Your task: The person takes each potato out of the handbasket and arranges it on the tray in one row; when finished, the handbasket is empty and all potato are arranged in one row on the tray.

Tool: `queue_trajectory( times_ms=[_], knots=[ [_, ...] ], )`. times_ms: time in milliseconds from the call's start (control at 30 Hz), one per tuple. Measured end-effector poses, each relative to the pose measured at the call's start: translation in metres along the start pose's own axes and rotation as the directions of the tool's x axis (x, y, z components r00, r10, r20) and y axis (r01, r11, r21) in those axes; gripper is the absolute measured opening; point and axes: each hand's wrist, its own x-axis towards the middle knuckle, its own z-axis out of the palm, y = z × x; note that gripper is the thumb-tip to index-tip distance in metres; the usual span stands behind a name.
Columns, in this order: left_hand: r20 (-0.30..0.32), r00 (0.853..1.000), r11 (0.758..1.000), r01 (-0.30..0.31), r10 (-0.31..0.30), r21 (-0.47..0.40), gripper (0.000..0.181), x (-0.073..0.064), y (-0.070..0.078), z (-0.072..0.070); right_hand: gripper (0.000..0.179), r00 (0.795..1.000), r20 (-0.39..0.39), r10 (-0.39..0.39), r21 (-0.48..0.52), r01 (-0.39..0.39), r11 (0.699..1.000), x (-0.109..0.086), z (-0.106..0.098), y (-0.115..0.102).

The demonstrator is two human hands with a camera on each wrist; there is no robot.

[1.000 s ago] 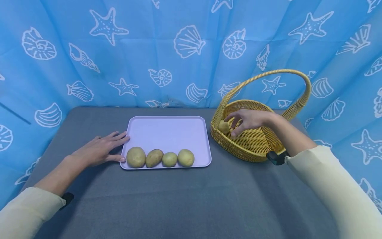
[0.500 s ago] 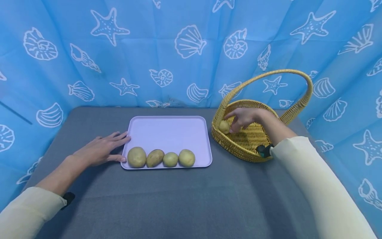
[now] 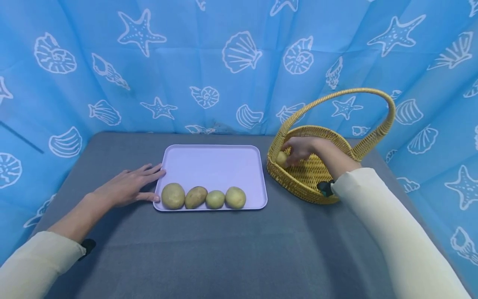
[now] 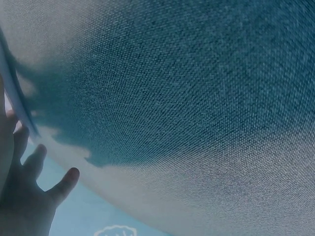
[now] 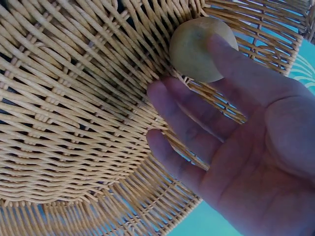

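Note:
In the head view, my left hand lies with fingers spread at the left rim of a pale lilac tray. Its fingers also show at the edge of the left wrist view. A row of several potatoes runs along the tray's near edge. My right hand reaches down into a yellow wicker basket and grips a potato by the basket's left wall. In the right wrist view the thumb presses on this potato; the index finger is mostly hidden, and the other fingers extend loosely over the weave.
The basket's tall arched handle rises over the right forearm. A dark grey cloth covers the table, and a blue curtain with white shells and starfish hangs close behind it.
My right hand has moved lower and further left in the basket, its fingers closing onto the potato. The left hand stays at the tray; the whole head view has shifted slightly.

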Motion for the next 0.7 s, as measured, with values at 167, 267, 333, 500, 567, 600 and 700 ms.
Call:
queue_trajectory(
  times_ms=[167,267,333,500,567,600,700],
  knots=[
    [0.005,1.000,1.000,0.005,-0.005,-0.003,0.094,0.001,0.000,-0.001,0.046,0.998,-0.003,-0.067,-0.061,0.067,0.996,0.003,-0.002,-0.001],
    [0.008,1.000,1.000,0.006,-0.006,-0.006,0.094,0.001,0.002,-0.002,0.035,0.992,-0.014,-0.128,-0.123,0.125,0.984,0.003,-0.002,0.004],
    [0.008,1.000,1.000,0.007,-0.007,-0.002,0.094,0.001,0.003,-0.002,0.029,0.988,-0.018,-0.155,-0.131,0.152,0.980,0.001,-0.001,0.007],
    [0.007,1.000,1.000,0.015,-0.015,0.007,0.095,0.000,0.004,-0.004,0.015,0.979,-0.056,-0.194,-0.093,0.188,0.978,-0.004,0.000,0.010],
    [0.007,1.000,1.000,0.016,-0.016,0.004,0.095,0.000,0.004,-0.003,0.013,0.971,-0.093,-0.221,-0.099,0.212,0.972,-0.009,-0.002,0.009],
    [0.008,1.000,1.000,0.015,-0.015,0.003,0.094,0.000,0.004,-0.003,0.013,0.967,-0.110,-0.229,-0.097,0.218,0.971,-0.012,-0.003,0.009],
    [0.007,1.000,1.000,0.011,-0.011,-0.001,0.093,0.000,0.003,-0.002,0.016,0.957,-0.165,-0.239,-0.079,0.228,0.970,-0.022,-0.006,0.007]
  ],
)
